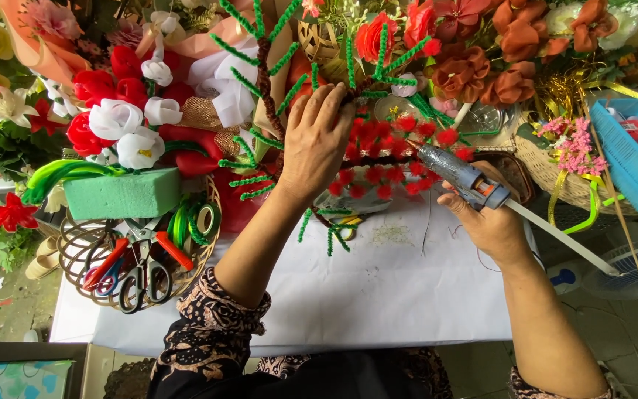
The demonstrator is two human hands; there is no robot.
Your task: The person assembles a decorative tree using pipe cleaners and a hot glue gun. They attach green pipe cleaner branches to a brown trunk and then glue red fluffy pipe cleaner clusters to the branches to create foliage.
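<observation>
My left hand (317, 140) rests fingers-down on a small craft tree (263, 89) with a brown twisted trunk, green fuzzy-wire branches and red pompom clusters (378, 166), gripping a branch near its middle. My right hand (490, 218) holds a blue and grey hot glue gun (458, 171), a white glue stick (559, 236) sticking out of its back end. The gun's nozzle points left at the red pompoms, close to my left hand's fingers. The tree lies over a white-covered table (378, 295).
A wire basket (75, 251) at left holds scissors, red-handled pliers and tape rolls, with a green foam block (121, 193) on top. Artificial flowers crowd the back. A wicker basket (555, 174) and a blue plastic crate (633, 159) sit at right. A fan stands on the floor.
</observation>
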